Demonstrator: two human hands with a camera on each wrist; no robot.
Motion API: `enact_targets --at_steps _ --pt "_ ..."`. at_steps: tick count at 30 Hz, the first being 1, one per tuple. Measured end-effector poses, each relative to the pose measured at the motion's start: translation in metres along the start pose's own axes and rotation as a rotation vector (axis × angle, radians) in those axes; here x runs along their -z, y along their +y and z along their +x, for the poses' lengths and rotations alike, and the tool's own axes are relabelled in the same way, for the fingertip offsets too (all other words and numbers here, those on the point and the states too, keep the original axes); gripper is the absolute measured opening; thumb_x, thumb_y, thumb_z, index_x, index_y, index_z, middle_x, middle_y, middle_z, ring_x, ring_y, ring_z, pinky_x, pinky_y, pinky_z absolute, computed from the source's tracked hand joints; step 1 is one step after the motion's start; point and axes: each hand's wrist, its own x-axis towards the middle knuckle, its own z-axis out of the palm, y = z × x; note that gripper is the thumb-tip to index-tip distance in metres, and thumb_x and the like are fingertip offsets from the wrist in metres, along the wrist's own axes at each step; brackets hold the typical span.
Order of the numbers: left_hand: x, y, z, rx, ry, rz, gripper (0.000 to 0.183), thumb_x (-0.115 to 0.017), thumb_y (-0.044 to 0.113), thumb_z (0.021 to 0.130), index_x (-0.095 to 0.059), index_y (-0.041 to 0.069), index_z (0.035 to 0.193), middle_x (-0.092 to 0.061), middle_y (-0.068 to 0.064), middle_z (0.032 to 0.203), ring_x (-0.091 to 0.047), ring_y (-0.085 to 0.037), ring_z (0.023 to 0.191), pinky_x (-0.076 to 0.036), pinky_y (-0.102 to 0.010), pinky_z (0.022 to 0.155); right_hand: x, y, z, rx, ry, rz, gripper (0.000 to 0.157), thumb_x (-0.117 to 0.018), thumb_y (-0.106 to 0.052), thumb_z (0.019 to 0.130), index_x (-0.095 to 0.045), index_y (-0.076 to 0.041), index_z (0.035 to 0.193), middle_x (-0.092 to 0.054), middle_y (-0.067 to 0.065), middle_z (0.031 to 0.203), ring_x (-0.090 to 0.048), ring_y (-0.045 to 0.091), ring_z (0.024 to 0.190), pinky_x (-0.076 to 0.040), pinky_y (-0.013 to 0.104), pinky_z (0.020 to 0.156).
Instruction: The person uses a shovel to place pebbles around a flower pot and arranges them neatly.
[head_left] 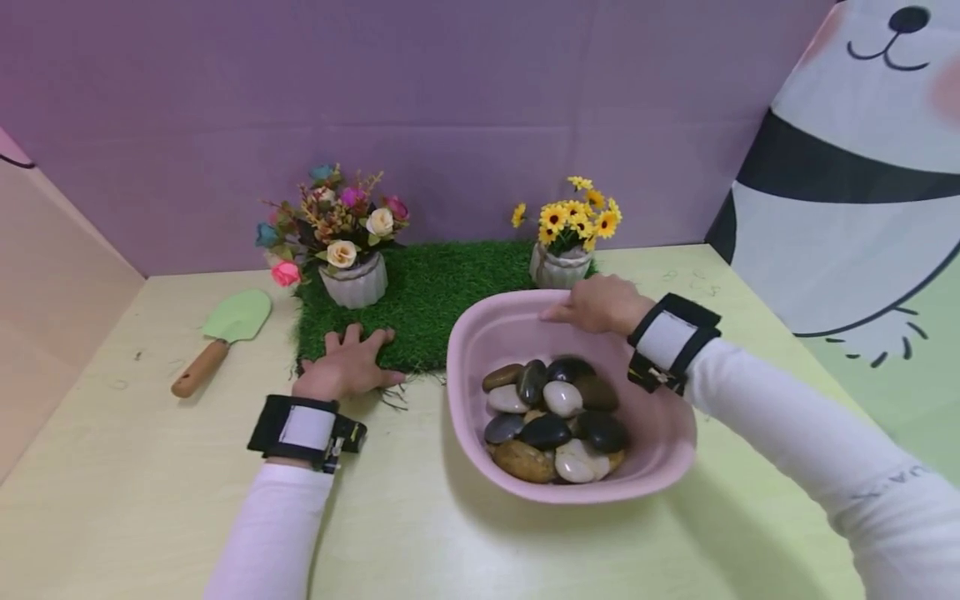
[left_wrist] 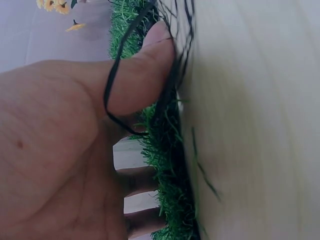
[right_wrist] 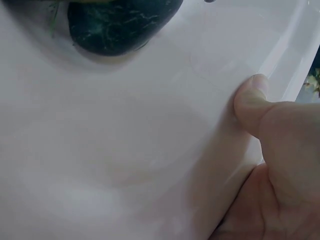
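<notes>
My right hand (head_left: 607,306) grips the far rim of a pink plastic basin (head_left: 467,367), its thumb lying on the inside wall in the right wrist view. The basin tilts toward me and casts a shadow on the table; whether it touches the tabletop I cannot tell. Several polished pebbles (head_left: 562,400), black, white and brown, lie in it. With fingers spread, my left hand (head_left: 345,367) rests on the near edge of an artificial grass mat (head_left: 442,292). In the left wrist view, loose dark strands (left_wrist: 114,82) from that edge cross the thumb.
On the mat's left stands a pot of mixed flowers (head_left: 354,282); a pot of yellow flowers (head_left: 558,267) stands at its right. A green trowel (head_left: 238,317) with a wooden handle lies left of the mat. Behind the table hangs a purple backdrop (head_left: 450,108).
</notes>
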Motion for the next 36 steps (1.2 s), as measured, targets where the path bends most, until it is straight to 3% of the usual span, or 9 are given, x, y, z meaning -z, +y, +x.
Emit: enact_targets --at_steps 4,13,23,31,36 --pt "0.000 0.000 0.001 -0.001 0.009 0.003 0.080 -0.058 0.051 0.095 -0.021 0.021 0.158 -0.002 -0.027 0.161 -0.001 -0.058 0.144 -0.009 -0.087 0.099 -0.001 -0.005 0.001 0.019 0.023 -0.005 0.061 -0.043 -0.063 0.097 -0.066 -0.010 0.078 -0.066 0.011 0.085 -0.061 0.024 0.074 -0.049 0.038 0.063" --pt "0.000 -0.002 0.001 -0.006 0.015 -0.003 0.080 -0.058 0.050 0.095 -0.019 0.021 0.159 -0.001 -0.027 0.162 0.000 -0.057 0.144 -0.007 -0.087 0.099 0.000 -0.016 0.001 0.029 0.033 -0.007 0.061 -0.044 -0.063 0.097 -0.064 -0.010 0.075 -0.062 0.008 0.076 -0.062 0.024 0.071 -0.051 0.039 0.063" --pt "-0.002 -0.002 0.002 -0.016 0.022 0.005 0.080 -0.058 0.051 0.095 -0.020 0.020 0.159 -0.003 -0.028 0.161 -0.002 -0.058 0.144 -0.009 -0.087 0.099 0.002 -0.030 0.003 0.035 0.034 -0.006 0.061 -0.045 -0.063 0.097 -0.068 -0.009 0.081 -0.070 0.016 0.097 -0.067 0.033 0.092 -0.055 0.047 0.076" --pt "0.000 -0.001 0.001 -0.018 0.025 0.016 0.081 -0.057 0.054 0.094 -0.021 0.021 0.159 -0.004 -0.027 0.161 -0.003 -0.058 0.144 -0.011 -0.087 0.099 0.003 -0.041 0.006 0.037 0.031 -0.007 0.061 -0.044 -0.064 0.096 -0.064 -0.010 0.074 -0.066 0.012 0.085 -0.066 0.028 0.081 -0.053 0.041 0.066" --pt "-0.001 -0.002 0.001 -0.021 0.029 0.008 0.078 -0.057 0.051 0.095 -0.023 0.020 0.158 -0.007 -0.027 0.160 -0.005 -0.057 0.143 -0.011 -0.087 0.099 0.002 -0.046 0.009 0.034 0.038 -0.012 0.061 -0.043 -0.064 0.096 -0.062 -0.012 0.071 -0.067 0.012 0.087 -0.066 0.029 0.082 -0.053 0.041 0.068"
